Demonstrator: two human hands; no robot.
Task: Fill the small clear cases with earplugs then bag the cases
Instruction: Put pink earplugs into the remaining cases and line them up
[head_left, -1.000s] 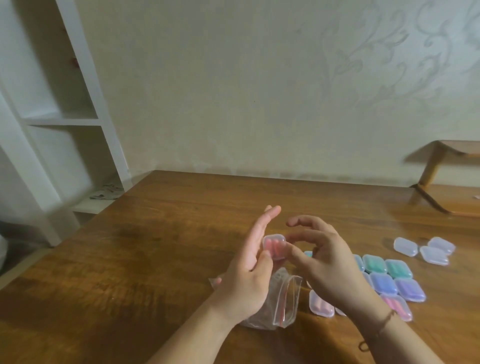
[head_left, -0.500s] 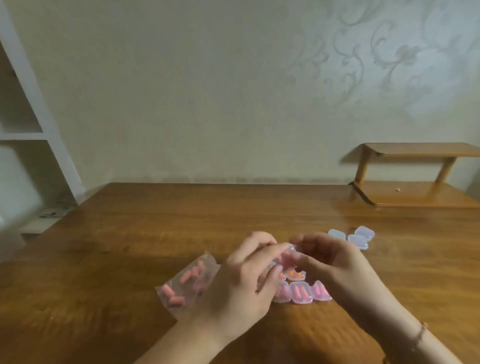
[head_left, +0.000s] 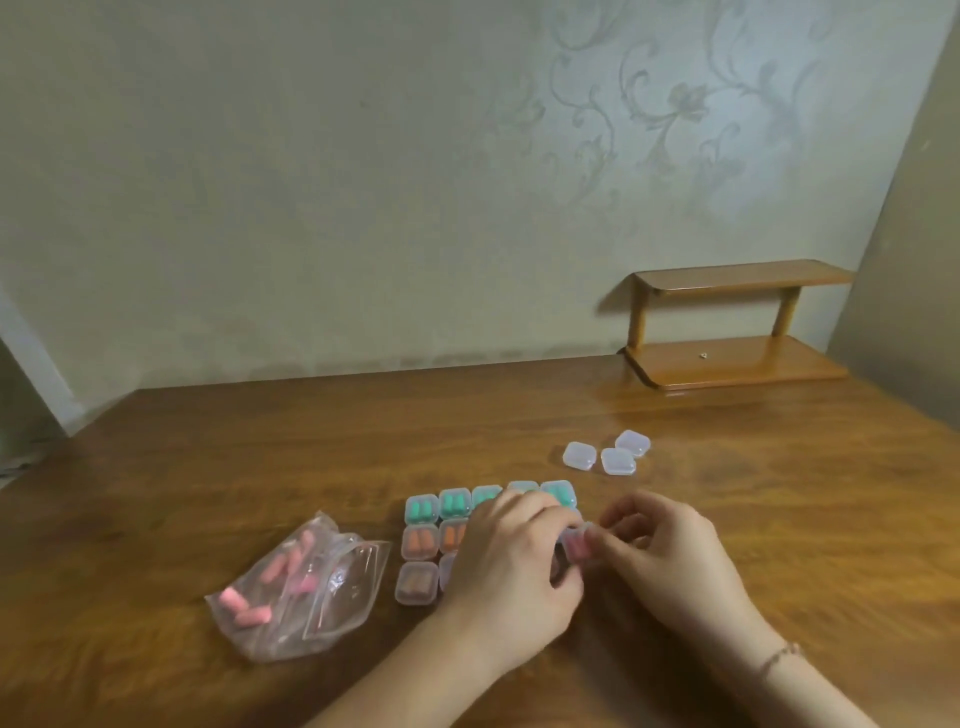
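Nearest me, both hands had come down low over the counter since a moment before, when they worked the case in the air. The left hand and the right hand met over a small clear case with pink earplugs, the fingers of each curled and pinching its edges; it looked pressed closed, or nearly so, and about to join the rows. That would make one more case filled, with bagging yet to come.

Beside the left hand lay a crumpled clear plastic bag, soft and glossy, holding loose pink earplugs, stubby foam cylinders. Under and beyond the hands sat the filled cases in tidy rows, rounded-cornered squares of hard translucent plastic, showing brownish, orange and teal plugs. Farther off, three empty cases clustered together, frosted and pale. Past them, on the polished wood grain, stood a small two-tier wooden shelf against patterned wallpaper.
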